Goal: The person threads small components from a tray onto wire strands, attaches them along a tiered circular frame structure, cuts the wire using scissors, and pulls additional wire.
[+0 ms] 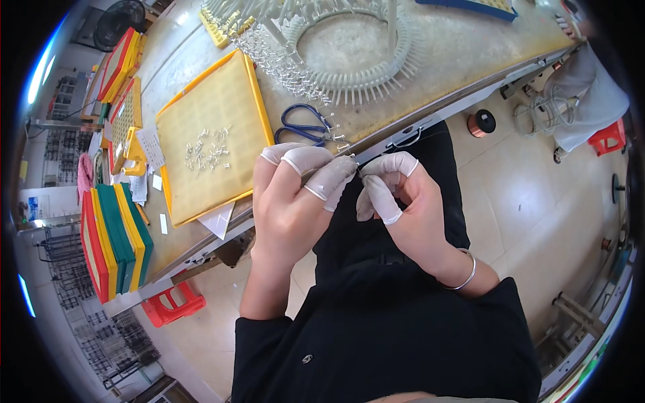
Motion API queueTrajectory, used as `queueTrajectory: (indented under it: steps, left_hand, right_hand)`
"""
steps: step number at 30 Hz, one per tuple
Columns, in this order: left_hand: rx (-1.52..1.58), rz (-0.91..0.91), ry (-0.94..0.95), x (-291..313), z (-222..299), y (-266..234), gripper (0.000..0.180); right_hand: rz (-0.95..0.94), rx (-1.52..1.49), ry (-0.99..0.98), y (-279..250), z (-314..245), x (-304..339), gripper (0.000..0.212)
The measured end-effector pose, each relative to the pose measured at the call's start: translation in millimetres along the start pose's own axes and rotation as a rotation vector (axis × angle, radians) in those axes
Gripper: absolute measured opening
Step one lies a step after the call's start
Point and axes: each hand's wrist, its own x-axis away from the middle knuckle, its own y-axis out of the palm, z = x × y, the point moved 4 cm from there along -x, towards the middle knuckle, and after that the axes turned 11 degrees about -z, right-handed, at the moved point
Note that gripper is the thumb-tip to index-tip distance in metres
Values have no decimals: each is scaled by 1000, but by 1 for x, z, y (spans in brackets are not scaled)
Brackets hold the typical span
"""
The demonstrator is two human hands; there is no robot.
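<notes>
White finger cots cover the fingertips of both my hands, which meet in front of my body at the table's front edge. My left hand (285, 211) is closed in a pinch, and a tiny shiny piece shows at its fingertips. My right hand (420, 208) is pinched too, its fingertips almost touching the left ones; what they grip is too small to make out. Just beyond my left hand lie blue-handled scissors (302, 125). A yellow-rimmed tray (195, 114) to the left carries a scatter of small silvery parts (208, 149).
A round rack with many white pegs (373, 84) stands at the back, small metal pieces heaped beside it. Stacked red, yellow and green trays (117, 235) sit at the left table edge. A copper wire spool (480, 123) and red stools (173, 303) are on the floor. Another person sits far right.
</notes>
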Motion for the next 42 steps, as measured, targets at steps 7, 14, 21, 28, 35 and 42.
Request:
queueTrajectory:
  steps: [7, 14, 21, 28, 35, 42]
  left_hand:
    - [40, -28, 14, 1, -4, 8, 26]
    - [128, 76, -6, 8, -13, 15, 24]
    - [105, 168, -10, 15, -14, 27, 26]
    - [75, 252, -173, 38, -36, 9, 27]
    - [40, 265, -279, 53, -53, -10, 23]
    - [-81, 177, -757, 76, -107, -41, 14]
  right_hand:
    - [77, 285, -140, -7, -3, -17, 11]
    - [-18, 113, 9, -8, 2, -17, 11]
    - [-43, -256, 176, -10, 39, -17, 14]
    - [250, 448, -76, -33, 47, -68, 12]
    - [304, 775, 1, -38, 29, -100, 15]
    - [30, 238, 283, -45, 37, -81, 20]
